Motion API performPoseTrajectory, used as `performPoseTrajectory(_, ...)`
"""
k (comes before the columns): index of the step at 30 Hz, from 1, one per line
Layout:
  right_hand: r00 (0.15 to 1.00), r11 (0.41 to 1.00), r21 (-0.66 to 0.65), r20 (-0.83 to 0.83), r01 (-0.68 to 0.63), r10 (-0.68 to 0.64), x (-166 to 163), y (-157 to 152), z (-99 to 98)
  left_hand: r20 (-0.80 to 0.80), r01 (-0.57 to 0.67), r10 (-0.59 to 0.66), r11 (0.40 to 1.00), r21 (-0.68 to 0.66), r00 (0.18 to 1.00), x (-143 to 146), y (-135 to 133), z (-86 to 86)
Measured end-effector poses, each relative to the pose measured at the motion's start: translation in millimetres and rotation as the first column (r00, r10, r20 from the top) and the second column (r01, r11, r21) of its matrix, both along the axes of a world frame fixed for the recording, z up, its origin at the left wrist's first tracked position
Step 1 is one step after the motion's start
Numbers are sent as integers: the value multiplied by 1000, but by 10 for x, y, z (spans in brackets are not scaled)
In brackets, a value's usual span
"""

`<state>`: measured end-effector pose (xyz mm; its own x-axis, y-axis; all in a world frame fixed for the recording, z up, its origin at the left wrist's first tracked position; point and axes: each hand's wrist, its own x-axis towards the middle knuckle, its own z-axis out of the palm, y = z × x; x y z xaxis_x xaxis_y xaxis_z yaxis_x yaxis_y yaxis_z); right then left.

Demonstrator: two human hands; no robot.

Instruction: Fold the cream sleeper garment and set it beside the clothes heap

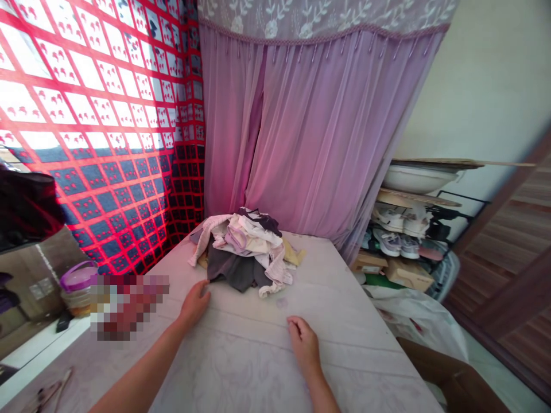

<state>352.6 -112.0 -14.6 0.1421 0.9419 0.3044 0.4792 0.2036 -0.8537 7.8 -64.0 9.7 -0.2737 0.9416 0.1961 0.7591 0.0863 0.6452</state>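
A heap of crumpled clothes (245, 238) lies on the bed towards its far end. White and pale pink garments are on top, with a dark grey garment (236, 269) at the front and a yellow cloth (294, 252) showing at the right. My left hand (196, 302) is just in front of the heap's left side, thumb and fingers apart, fingertips by the dark grey garment's corner; whether they touch it I cannot tell. Closer to me on the right, my right hand (305, 342) hovers low over the sheet, its fingers curled in and nothing visible in them.
The pale patterned bed sheet (232, 367) spreads around the heap. Purple curtains (301, 143) hang behind it, a red checked cloth (124, 189) at left. A rack with shoes (398, 242) and boxes (407, 274) stands right. A purple-lidded tub (78, 281) sits left; a blurred patch hides something nearby.
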Motion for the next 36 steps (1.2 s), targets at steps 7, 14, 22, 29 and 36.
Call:
performPoseTrajectory(7, 1000, 1000, -3, 19, 23, -23, -15, 4, 57, -299, 209, -208, 977, -27, 931, 389, -653, -19)
performPoseTrajectory(14, 995, 997, 47, 75, 62, -65, -29, -1, 66, -342, 192, -193, 981, -36, 920, 458, -718, 88)
performPoseTrajectory(22, 984, 997, 41, 161, 70, -75, -61, -30, 119, -208, 185, -178, 983, 16, 962, 405, -663, 20)
performPoseTrajectory(29, 978, 993, -16, 176, 116, -111, -125, 37, 93, -49, 177, -176, 984, 33, 983, 302, -533, 3)
performPoseTrajectory(36, 958, 999, -6, 283, -48, 48, -794, 435, 666, 145, 139, -170, 970, 200, 975, 218, -468, -211)
